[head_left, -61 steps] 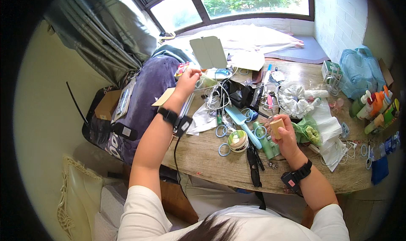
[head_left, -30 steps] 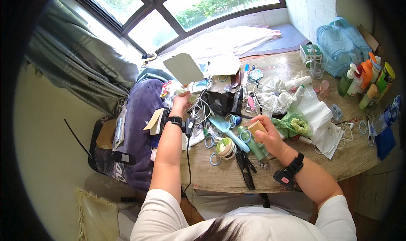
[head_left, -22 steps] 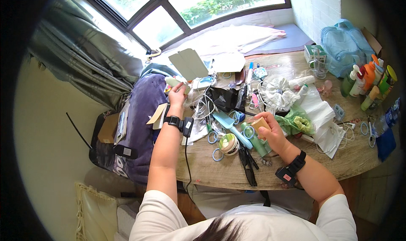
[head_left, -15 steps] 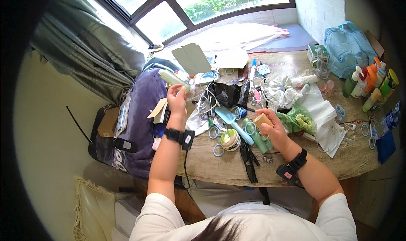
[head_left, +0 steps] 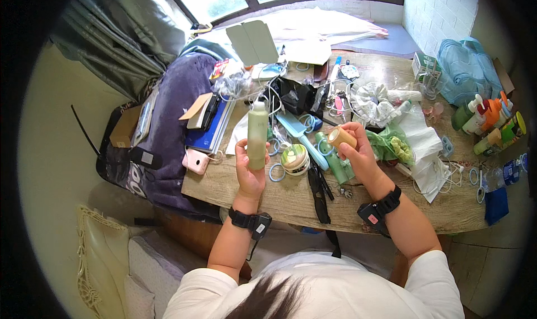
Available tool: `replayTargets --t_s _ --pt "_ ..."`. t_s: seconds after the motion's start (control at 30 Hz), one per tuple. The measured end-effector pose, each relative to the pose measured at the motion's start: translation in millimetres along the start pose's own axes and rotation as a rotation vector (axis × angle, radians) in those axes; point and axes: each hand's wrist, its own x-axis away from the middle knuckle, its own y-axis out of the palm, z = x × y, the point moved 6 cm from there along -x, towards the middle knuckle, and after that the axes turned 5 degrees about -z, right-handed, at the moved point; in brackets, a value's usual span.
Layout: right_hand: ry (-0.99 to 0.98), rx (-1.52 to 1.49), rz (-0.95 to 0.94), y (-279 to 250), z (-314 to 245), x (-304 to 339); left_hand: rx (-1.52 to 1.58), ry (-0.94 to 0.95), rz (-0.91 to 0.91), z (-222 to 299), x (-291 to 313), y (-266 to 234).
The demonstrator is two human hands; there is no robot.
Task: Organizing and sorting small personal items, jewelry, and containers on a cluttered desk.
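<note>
My left hand is closed around the lower part of a pale green bottle, held upright above the near part of the table with its narrow neck bare. In my right hand is a tan, wood-coloured cap, gripped between thumb and fingers and tilted, its round end toward the left. The bottle and the cap are apart. Below my right hand lies a green bottle. Between the hands are a round cream jar and a light blue hairbrush.
Several pump and spray bottles stand at the far right beside a blue bag. Black scissors-like tongs lie at the near edge. A white scrunchie, cables and a black plastic bag crowd the middle. Left are a blue book and pink device.
My left hand has brought the bottle from the far left toward the middle and nearer, turning it from slanted to upright. My right hand keeps the cap, now slightly higher. The view has shifted.
</note>
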Motion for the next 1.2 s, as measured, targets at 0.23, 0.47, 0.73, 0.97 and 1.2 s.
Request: replayTargets --t_s 0.23,0.47,0.73,0.97,1.2 --pt "-0.019 -0.094 -0.116 4.9 -4.9 -0.3 -0.048 -0.162 -0.104 -16.9 37.1 1.6" --pt "0.013 -0.133 -0.163 8.3 -2.5 7.0 -0.274 -0.181 -0.298 -23.3 35.9 6.6" --pt "-0.04 -0.099 -0.261 14.5 -14.8 9.3 -0.402 -0.199 -0.274 -23.1 38.3 13.8" --pt "-0.147 0.123 -0.269 16.3 -30.1 12.5 -0.359 -0.268 -0.301 -24.9 35.6 11.9" --pt "-0.195 0.477 -0.378 24.1 -55.3 12.2 -0.284 -0.302 -0.281 -24.2 33.7 11.8"
